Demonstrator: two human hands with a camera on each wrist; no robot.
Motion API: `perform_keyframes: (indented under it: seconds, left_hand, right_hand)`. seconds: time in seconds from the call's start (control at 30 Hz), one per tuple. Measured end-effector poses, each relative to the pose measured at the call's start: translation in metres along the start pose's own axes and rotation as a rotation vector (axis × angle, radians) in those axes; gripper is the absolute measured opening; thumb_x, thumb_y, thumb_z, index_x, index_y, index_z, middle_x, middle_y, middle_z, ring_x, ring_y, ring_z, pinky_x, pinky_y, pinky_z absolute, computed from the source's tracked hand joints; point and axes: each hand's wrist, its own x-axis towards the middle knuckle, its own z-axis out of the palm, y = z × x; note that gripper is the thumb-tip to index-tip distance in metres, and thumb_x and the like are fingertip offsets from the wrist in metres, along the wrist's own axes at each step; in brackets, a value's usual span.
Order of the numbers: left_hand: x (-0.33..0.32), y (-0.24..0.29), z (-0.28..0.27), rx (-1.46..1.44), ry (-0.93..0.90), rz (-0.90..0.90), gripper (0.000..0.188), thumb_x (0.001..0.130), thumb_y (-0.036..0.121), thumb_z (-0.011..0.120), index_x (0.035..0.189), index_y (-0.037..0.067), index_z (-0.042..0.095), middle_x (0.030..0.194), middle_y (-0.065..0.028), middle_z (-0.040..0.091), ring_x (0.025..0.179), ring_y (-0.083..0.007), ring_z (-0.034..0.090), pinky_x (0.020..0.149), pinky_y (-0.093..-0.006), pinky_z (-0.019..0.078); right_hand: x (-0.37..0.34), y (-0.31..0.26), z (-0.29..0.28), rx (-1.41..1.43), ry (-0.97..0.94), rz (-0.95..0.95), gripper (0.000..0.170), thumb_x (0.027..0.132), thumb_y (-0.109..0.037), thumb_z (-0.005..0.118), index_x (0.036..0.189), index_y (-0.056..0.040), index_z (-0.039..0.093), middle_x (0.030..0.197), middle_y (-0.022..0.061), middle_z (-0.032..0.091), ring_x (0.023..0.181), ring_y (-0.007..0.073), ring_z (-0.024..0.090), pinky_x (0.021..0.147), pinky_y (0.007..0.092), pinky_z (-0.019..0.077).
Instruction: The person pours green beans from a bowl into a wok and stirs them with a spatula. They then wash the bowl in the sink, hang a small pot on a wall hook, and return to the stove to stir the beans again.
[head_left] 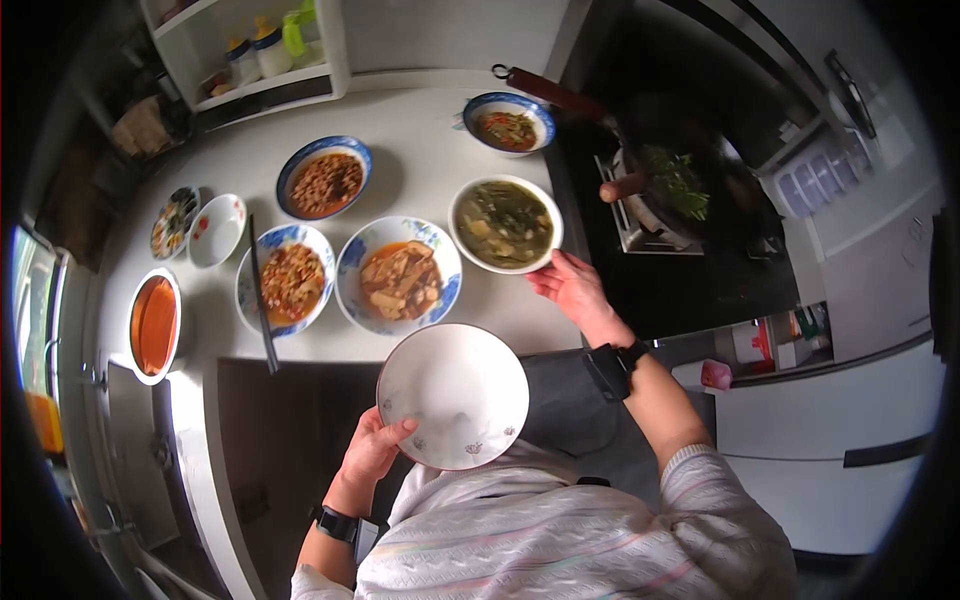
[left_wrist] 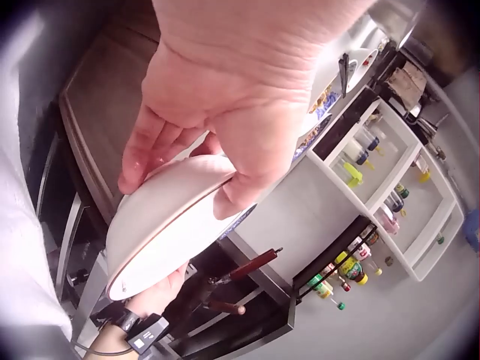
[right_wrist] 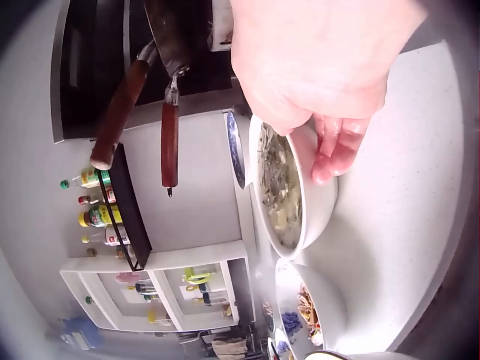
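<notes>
An empty white bowl [head_left: 454, 397] with a thin dark rim and small printed marks is held by my left hand [head_left: 372, 448], thumb over the rim; the left wrist view has the same bowl [left_wrist: 169, 217] tilted, fingers beneath it. My right hand [head_left: 578, 293] is at the near right edge of a white bowl of greenish soup [head_left: 507, 224] on the counter. In the right wrist view the thumb of that hand [right_wrist: 322, 82] is at the soup bowl's rim [right_wrist: 309, 180] and the fingers lie along its outer wall.
Several filled dishes stand on the counter [head_left: 420, 125], among them a patterned bowl [head_left: 398, 275] left of the soup. Chopsticks [head_left: 262, 300] lie across another bowl. A wok [head_left: 700, 180] with greens sits on the stove at right, its handle pointing toward the counter.
</notes>
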Motion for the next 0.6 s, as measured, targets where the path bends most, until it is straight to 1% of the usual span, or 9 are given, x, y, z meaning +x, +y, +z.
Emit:
perform_keyframes:
  seconds: [0.13,0.27,0.3,0.33,0.4,0.47,0.53,0.57,0.6]
  left_hand:
    - [0.016,0.008,0.002,0.049,-0.047,-0.026,0.039,0.076,0.014,0.069,0.108,-0.003,0.056,0.101,-0.0091,0.062,0.093,-0.0171,0.058,0.083,-0.0303,0.0459]
    - [0.032,0.008,0.002,0.073,-0.075,-0.074,0.039,0.076,0.014,0.069,0.108,-0.002,0.055,0.102,-0.0089,0.062,0.093,-0.0169,0.058,0.084,-0.0305,0.0452]
    - [0.036,0.008,0.004,0.074,-0.083,-0.085,0.039,0.076,0.014,0.069,0.108,-0.002,0.055,0.102,-0.0089,0.062,0.093,-0.0169,0.058,0.084,-0.0305,0.0452]
    - [0.038,0.008,0.008,0.069,-0.084,-0.090,0.039,0.076,0.014,0.069,0.109,-0.002,0.055,0.102,-0.0089,0.062,0.093,-0.0169,0.058,0.084,-0.0306,0.0452]
    - [0.043,0.006,0.015,0.069,-0.086,-0.100,0.040,0.076,0.014,0.069,0.109,-0.002,0.055,0.103,-0.0088,0.061,0.093,-0.0168,0.058,0.084,-0.0306,0.0452]
    - [0.048,0.005,0.022,0.048,-0.063,-0.113,0.040,0.076,0.013,0.069,0.110,-0.002,0.054,0.103,-0.0088,0.061,0.093,-0.0169,0.058,0.084,-0.0308,0.0451]
    - [0.054,0.002,0.030,0.056,-0.051,-0.095,0.040,0.076,0.013,0.068,0.110,-0.002,0.054,0.104,-0.0090,0.061,0.093,-0.0172,0.058,0.084,-0.0308,0.0450]
    - [0.056,0.001,0.034,0.051,-0.038,-0.073,0.039,0.076,0.013,0.068,0.109,-0.002,0.054,0.104,-0.0092,0.061,0.093,-0.0175,0.058,0.084,-0.0309,0.0449]
    - [0.059,0.000,0.039,0.051,-0.037,-0.074,0.039,0.076,0.013,0.068,0.109,-0.002,0.054,0.104,-0.0092,0.061,0.093,-0.0175,0.058,0.084,-0.0309,0.0449]
  right_hand:
    - [0.016,-0.003,0.014,0.004,-0.015,0.007,0.022,0.090,-0.024,0.051,0.102,-0.0051,0.052,0.085,0.0117,0.063,0.074,0.0214,0.064,0.058,0.0299,0.0510]
    - [0.031,-0.010,0.027,0.012,-0.086,0.033,0.023,0.091,-0.025,0.050,0.101,-0.0049,0.052,0.085,0.0130,0.063,0.075,0.0212,0.064,0.060,0.0294,0.0511]
    - [0.040,-0.008,0.025,0.005,-0.116,0.035,0.024,0.090,-0.023,0.051,0.106,-0.0048,0.052,0.092,0.0146,0.063,0.080,0.0233,0.063,0.064,0.0306,0.0498]
    - [0.045,-0.009,0.027,0.007,-0.104,0.035,0.024,0.090,-0.023,0.051,0.106,-0.0048,0.052,0.092,0.0146,0.063,0.080,0.0233,0.063,0.064,0.0306,0.0498]
    - [0.051,-0.012,0.034,0.049,-0.188,0.027,0.023,0.090,-0.025,0.050,0.102,-0.0051,0.052,0.086,0.0130,0.063,0.074,0.0206,0.063,0.061,0.0286,0.0509]
    - [0.045,-0.021,0.037,0.054,-0.181,0.028,0.022,0.090,-0.026,0.051,0.098,-0.0049,0.052,0.085,0.0122,0.063,0.074,0.0200,0.063,0.062,0.0288,0.0511]
    - [0.026,-0.029,0.027,-0.076,-0.157,0.111,0.021,0.090,-0.025,0.051,0.094,-0.0044,0.050,0.083,0.0108,0.062,0.071,0.0189,0.063,0.060,0.0282,0.0511]
    - [0.004,-0.038,0.019,-0.163,-0.167,0.144,0.020,0.090,-0.024,0.050,0.092,-0.0038,0.049,0.080,0.0103,0.062,0.067,0.0184,0.063,0.054,0.0264,0.0504]
    - [-0.020,-0.047,0.004,-0.331,-0.282,0.145,0.020,0.090,-0.023,0.050,0.087,-0.0029,0.049,0.078,0.0103,0.061,0.065,0.0176,0.063,0.048,0.0244,0.0485]
